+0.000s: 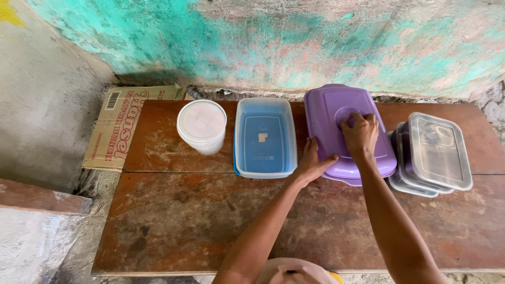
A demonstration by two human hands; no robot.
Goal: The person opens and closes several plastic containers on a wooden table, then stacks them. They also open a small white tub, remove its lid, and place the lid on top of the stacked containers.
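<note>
Rounded rectangular purple plastic container [336, 123] with its purple lid on, resting toward twelve o'clock on the worn reddish-brown wooden surface [210, 221], close to the back edge. Pressed down on the lid's raised round centre by the right hand [360, 134], fingers curled and knuckles up, closed against the lid rather than wrapped around anything. Steadied at its nine o'clock edge by the left hand [311, 164], thumb spread along the lower rim, fingers laid flat against the side; loosely open, touching the container without clasping it.

Just beside at nine o'clock: a clear rectangular plastic tub with a blue base [264, 137], open, a small pale scrap lying inside. Farther toward nine o'clock: a round white plastic tub with a translucent lid [202, 125]. At three o'clock, touching or nearly touching the purple container: a stack of clear rectangular lidded plastic boxes [434, 153], tilted slightly.

Off the surface at ten o'clock: a flattened brown cardboard box [118, 126] lying by the wall. Behind everything, a peeling turquoise and pink plaster wall [294, 42].
</note>
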